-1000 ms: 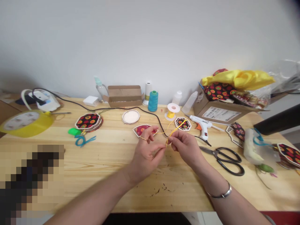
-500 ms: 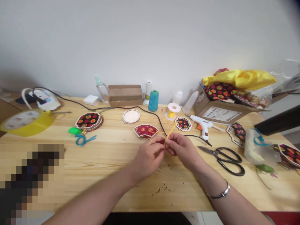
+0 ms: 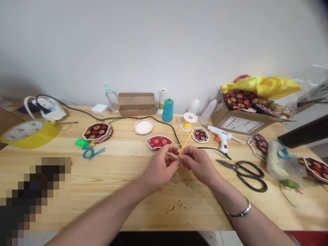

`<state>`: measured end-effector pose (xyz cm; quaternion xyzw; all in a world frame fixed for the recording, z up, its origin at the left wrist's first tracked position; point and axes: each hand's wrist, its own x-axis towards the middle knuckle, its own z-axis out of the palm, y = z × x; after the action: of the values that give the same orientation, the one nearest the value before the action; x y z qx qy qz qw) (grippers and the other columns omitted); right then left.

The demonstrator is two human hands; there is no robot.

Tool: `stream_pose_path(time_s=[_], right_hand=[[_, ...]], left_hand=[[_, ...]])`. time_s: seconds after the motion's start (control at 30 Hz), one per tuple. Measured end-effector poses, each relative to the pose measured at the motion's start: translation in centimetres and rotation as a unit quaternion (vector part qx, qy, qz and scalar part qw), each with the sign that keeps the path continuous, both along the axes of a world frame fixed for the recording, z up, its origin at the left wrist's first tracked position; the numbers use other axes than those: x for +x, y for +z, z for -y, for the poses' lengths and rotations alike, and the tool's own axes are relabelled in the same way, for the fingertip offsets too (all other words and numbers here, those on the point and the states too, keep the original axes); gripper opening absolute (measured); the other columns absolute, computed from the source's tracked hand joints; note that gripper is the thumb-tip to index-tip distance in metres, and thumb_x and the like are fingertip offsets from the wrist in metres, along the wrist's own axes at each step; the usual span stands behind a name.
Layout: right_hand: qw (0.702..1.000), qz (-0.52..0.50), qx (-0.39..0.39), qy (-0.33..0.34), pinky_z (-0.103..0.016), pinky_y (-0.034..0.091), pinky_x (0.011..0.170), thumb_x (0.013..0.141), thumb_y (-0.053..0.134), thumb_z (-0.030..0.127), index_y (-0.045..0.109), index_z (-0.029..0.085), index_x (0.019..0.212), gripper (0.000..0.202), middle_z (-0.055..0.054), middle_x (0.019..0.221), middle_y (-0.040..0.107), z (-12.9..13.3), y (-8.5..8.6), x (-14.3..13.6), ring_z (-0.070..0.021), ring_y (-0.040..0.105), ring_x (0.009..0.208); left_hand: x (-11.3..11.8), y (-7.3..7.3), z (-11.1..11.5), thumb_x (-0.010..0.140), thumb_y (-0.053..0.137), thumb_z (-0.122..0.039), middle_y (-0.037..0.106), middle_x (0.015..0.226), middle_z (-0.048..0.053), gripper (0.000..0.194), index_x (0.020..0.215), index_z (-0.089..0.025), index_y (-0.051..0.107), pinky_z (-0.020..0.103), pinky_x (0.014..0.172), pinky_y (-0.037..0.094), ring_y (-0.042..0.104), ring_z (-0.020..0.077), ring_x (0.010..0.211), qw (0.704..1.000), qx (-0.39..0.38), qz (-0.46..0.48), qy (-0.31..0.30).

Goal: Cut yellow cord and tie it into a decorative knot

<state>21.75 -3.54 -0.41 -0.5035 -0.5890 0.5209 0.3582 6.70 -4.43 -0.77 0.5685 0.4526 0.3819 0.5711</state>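
Over the middle of the wooden table, my left hand (image 3: 164,166) and my right hand (image 3: 197,164) meet at their fingertips. Between them runs a yellow cord (image 3: 186,140), pinched by the right thumb and fingers. My left thumb and fingers close on the cord's lower part; the exact grip is small and partly hidden. The cord leads up toward a spool of yellow cord (image 3: 188,125). Just beyond my left hand lies a fan-shaped red patterned piece (image 3: 156,141), its lower right covered by the fingers. An octagonal patterned piece (image 3: 200,135) is right of the cord.
Black-handled scissors (image 3: 249,174) and a white glue gun (image 3: 223,138) lie to the right. A cardboard box (image 3: 243,123) holds fabric. Teal thread (image 3: 167,110) stands at the back. A black cable (image 3: 128,118) crosses the table. Yellow tape (image 3: 30,133) sits at the left.
The left fingers have lifted and spread a little from the cord, then sit slightly lower along it. More of the yellow cord shows between the hands. Other things stay put.
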Motion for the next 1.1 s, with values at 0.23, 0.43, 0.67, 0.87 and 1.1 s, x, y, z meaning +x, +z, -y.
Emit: stream_pose_path(time_s=[0.23,0.43,0.67,0.87,1.1], right_hand=[[0.996,0.070,0.046,0.002,-0.021,0.033,0.048,0.077,0.052,0.021,0.054,0.018,0.069,0.008,0.004,0.054,0.048,0.0,-0.1,0.1,-0.0088,0.040,0.048],[0.994,0.098,0.056,0.001,-0.022,0.034,0.050,0.077,0.052,0.021,0.055,0.019,0.069,0.009,0.004,0.053,0.050,0.0,0.0,0.2,-0.0098,0.041,0.049],[0.992,0.112,0.055,-0.005,-0.022,0.034,0.049,0.077,0.053,0.023,0.058,0.018,0.072,0.008,0.003,0.055,0.051,-0.1,0.0,0.2,-0.0100,0.042,0.049],[0.994,0.093,0.048,-0.014,-0.022,0.035,0.050,0.076,0.054,0.024,0.057,0.018,0.070,0.009,0.004,0.053,0.050,-0.3,-0.5,0.3,-0.0099,0.043,0.049],[0.999,0.044,0.005,-0.015,-0.022,0.032,0.045,0.074,0.056,0.026,0.055,0.018,0.067,0.011,0.005,0.051,0.048,-0.4,-0.3,0.3,-0.0085,0.039,0.046]], left_hand=[[-0.3,-0.2,-0.3,0.080,0.048,-0.017,0.062,0.079,0.001,0.017,0.093,-0.017,0.059,0.022,0.063,0.043,0.055,0.0110,0.068,0.996,0.073,-0.035,-0.032],[-0.3,-0.1,-0.3,0.080,0.047,-0.016,0.062,0.078,0.001,0.023,0.100,-0.018,0.059,0.025,0.067,0.047,0.058,0.0127,0.072,0.999,0.010,0.017,-0.044],[-0.5,0.7,-0.6,0.078,0.051,-0.020,0.066,0.081,0.002,0.020,0.095,-0.016,0.063,0.024,0.065,0.046,0.060,0.0138,0.072,0.999,0.000,-0.026,-0.038],[-0.5,0.6,-0.7,0.078,0.054,-0.025,0.069,0.088,0.004,0.019,0.089,-0.015,0.065,0.030,0.077,0.047,0.062,0.0189,0.085,0.999,0.001,-0.039,-0.038],[-0.8,0.8,-0.9,0.078,0.053,-0.021,0.069,0.082,0.003,0.018,0.087,-0.016,0.068,0.028,0.071,0.047,0.061,0.0171,0.078,0.994,0.056,-0.095,-0.029]])
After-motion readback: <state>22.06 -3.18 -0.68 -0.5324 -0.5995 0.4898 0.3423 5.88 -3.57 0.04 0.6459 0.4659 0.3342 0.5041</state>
